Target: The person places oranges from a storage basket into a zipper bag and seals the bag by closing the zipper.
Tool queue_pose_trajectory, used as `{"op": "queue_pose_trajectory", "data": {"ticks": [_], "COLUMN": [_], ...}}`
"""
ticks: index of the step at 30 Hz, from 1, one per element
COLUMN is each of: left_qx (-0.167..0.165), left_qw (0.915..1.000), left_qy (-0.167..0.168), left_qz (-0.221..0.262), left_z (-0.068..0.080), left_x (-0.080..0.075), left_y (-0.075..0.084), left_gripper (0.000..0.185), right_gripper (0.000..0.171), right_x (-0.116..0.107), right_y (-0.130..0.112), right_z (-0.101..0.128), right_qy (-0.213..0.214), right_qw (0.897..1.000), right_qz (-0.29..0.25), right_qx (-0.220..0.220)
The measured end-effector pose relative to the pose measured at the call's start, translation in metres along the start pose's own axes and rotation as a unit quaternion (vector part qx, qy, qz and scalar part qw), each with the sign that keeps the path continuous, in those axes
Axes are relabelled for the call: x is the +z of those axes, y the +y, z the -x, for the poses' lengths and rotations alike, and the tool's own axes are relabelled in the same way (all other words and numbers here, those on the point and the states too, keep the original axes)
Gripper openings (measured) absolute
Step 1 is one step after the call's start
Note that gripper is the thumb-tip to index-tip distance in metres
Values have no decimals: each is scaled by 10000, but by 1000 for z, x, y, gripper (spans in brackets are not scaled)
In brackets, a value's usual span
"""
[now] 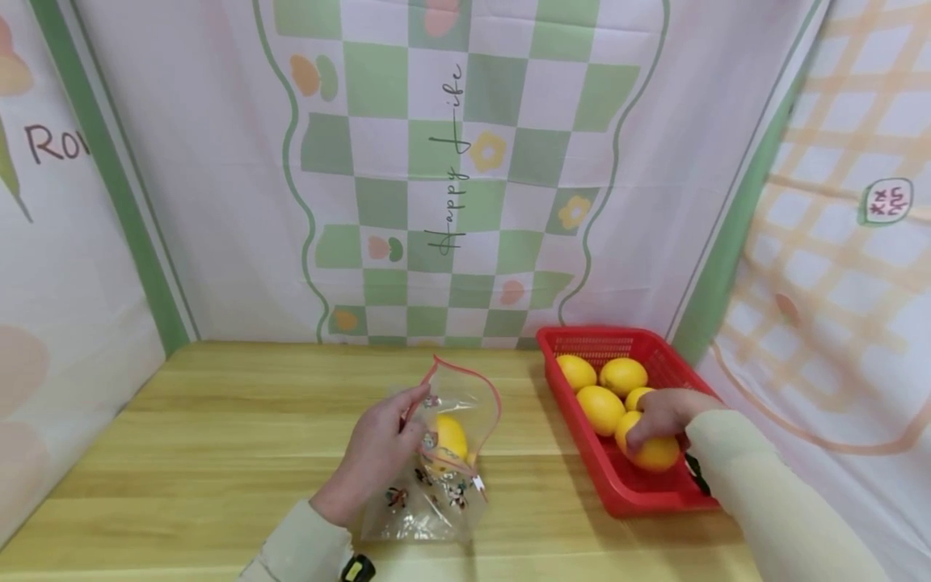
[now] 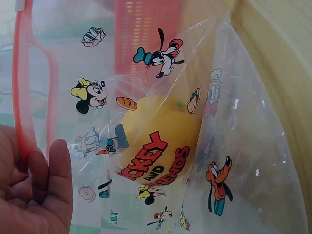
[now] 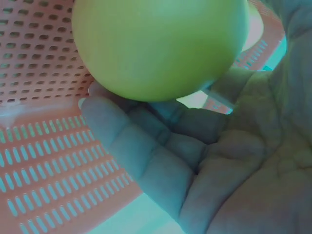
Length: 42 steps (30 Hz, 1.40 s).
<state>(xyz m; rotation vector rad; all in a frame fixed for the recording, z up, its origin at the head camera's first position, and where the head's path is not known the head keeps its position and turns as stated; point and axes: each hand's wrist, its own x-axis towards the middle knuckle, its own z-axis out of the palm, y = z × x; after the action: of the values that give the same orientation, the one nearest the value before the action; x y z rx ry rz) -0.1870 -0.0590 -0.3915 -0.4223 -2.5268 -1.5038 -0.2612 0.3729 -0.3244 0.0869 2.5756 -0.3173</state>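
The left hand point(image 1: 381, 444) pinches the red zip edge of a clear plastic bag point(image 2: 258, 161) printed with cartoon characters. Inside the bag is one yellow lemon point(image 1: 451, 436), seen through the film in the left wrist view too. The bag's mouth gapes, its red rim spread in a loop. Over in the red basket point(image 1: 618, 497), the right hand point(image 1: 665, 416) grips a lemon point(image 3: 161, 44) with thumb and fingers around it. Several more lemons point(image 1: 600, 410) lie beside and behind that hand.
The basket has perforated walls and stands on the right of the wooden table point(image 1: 240, 436). Printed cloth point(image 1: 465, 178) hangs behind the table and along both sides. A small black object point(image 1: 358, 568) is by the left cuff.
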Motion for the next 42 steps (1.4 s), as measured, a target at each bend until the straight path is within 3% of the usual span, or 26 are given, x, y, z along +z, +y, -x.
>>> {"op": "queue_pose_trajectory", "data": {"ticks": [3, 9, 12, 20, 26, 42], "left_qx": [-19, -61, -51, -8, 10, -3], "left_qw": [10000, 10000, 10000, 10000, 10000, 10000], "left_qy": [-9, 11, 8, -28, -54, 2], "left_qz": [1, 26, 46, -32, 15, 2], "left_z": [0, 1, 1, 1, 3, 2], "left_x": [0, 1, 2, 2, -1, 6], "left_y": [1, 2, 2, 2, 3, 2], "left_gripper": [56, 56, 56, 57, 56, 56], "right_gripper": [87, 80, 79, 96, 86, 77], "right_x": [-4, -14, -15, -17, -18, -20], "right_y": [1, 5, 5, -8, -21, -55], "right_z": [1, 4, 7, 14, 27, 35], "right_qy": [56, 598, 800, 1299, 1534, 2388], "right_qw": [9998, 9936, 9908, 9844, 9774, 9537], "right_qz": [-123, 321, 46, -64, -388, -348], "right_qx": [-152, -907, -1093, -1183, -1403, -1793]}}
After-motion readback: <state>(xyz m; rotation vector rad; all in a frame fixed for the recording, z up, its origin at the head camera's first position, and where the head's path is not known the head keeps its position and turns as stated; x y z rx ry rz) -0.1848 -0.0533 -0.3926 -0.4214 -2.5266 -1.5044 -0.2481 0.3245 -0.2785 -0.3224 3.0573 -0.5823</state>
